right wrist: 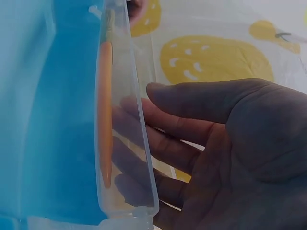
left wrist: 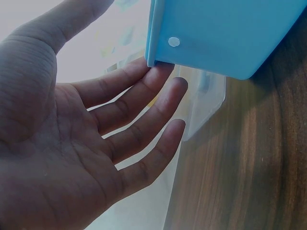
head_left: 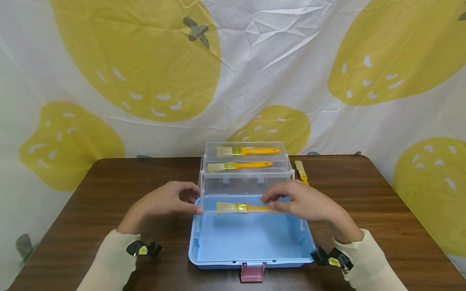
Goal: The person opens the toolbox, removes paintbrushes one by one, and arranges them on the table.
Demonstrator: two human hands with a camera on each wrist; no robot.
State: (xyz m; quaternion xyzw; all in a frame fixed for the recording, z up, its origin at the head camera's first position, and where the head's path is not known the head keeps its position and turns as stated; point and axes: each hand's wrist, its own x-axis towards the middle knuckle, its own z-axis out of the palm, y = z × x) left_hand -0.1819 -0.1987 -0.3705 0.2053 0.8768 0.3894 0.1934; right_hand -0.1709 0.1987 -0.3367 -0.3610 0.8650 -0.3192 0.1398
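Note:
A blue toolbox stands lidless-side up on the table, its stepped clear plastic trays fanned out toward the back. One paintbrush with a yellow handle lies in each tray: a front brush, a middle brush and a top brush. My left hand is at the front tray's left end, fingers loosely extended; in the left wrist view its fingertips meet the box's edge. My right hand hovers around the front tray's right end, thumb and fingers apart, beside the brush handle.
Another yellow-handled paintbrush lies on the brown wooden table right of the trays, partly hidden by my right hand. A pink latch hangs at the box front. Behind the table hangs a white cloth with yellow fruit prints.

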